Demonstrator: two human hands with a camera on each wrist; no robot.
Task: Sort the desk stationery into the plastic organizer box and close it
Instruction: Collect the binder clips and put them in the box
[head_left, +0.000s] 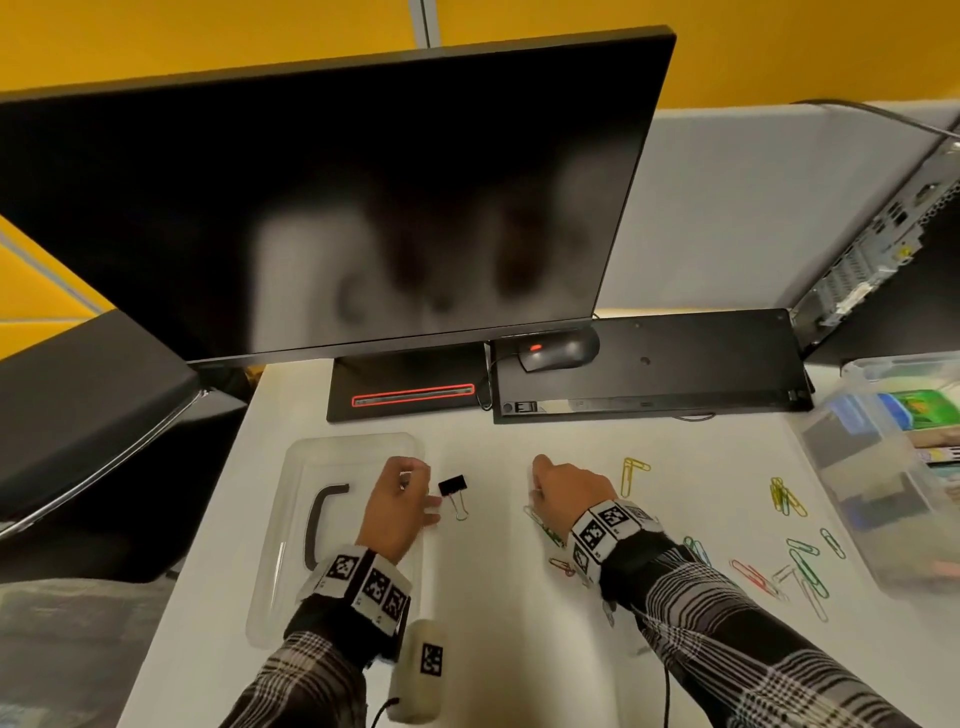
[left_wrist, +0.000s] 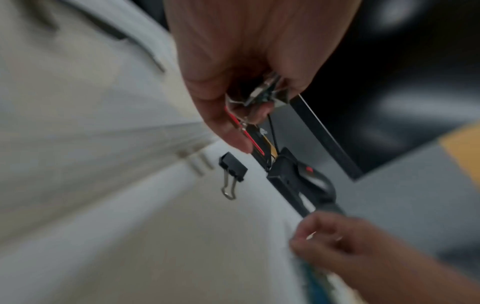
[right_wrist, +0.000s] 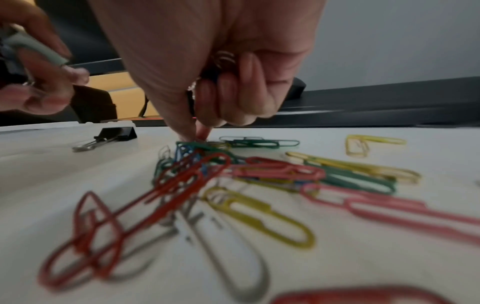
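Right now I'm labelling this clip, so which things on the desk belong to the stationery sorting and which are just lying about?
Job: black binder clip; coloured paper clips; clear organizer box; its lid; left hand and right hand, each holding small clips.

Lying about: monitor; mouse; keyboard; computer tower.

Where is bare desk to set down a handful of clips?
Free: between the binder clip and the right hand, and the near edge between both sleeves. Crowded: paper clips scattered right of that hand, toward the organizer box; lid fills the left.
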